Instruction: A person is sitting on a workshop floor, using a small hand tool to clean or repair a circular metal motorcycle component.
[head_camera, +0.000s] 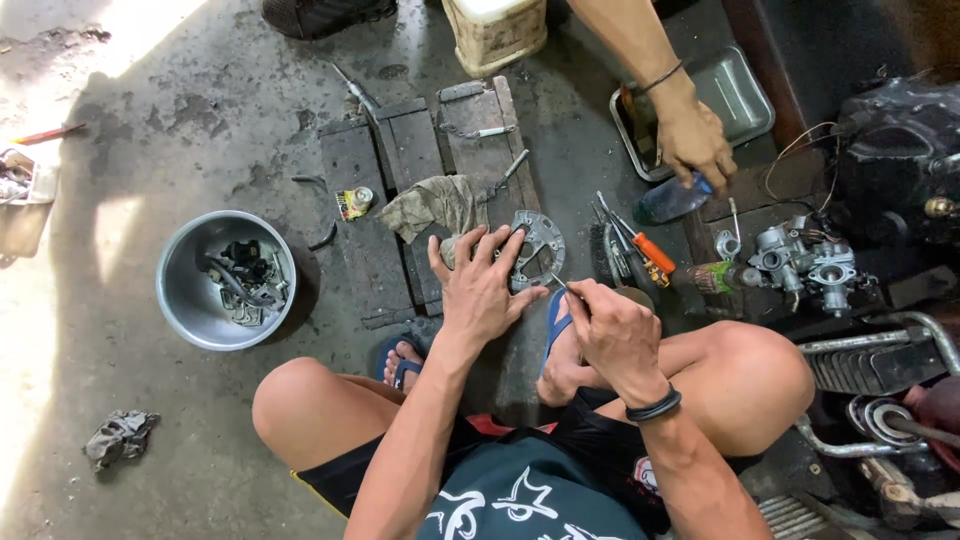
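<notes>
My left hand (480, 290) lies flat, fingers spread, pinning the round grey metal plate (535, 250) to the dark wooden planks (385, 180) mid-scene; my right hand (612, 325) is closed on a thin metal tool (556, 284) at its near edge. A slip could jab my fingers. At left, a grey metal bowl (180, 300) holds dark parts; far right, another person's hand (692, 135) reaches a steel tray (740, 95).

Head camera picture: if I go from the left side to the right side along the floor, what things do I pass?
Crumpled grey rag → round metal bowl of parts → left hand on the round metal plate → right hand holding a thin tool → orange-handled screwdriver → grey carburetor.
</notes>
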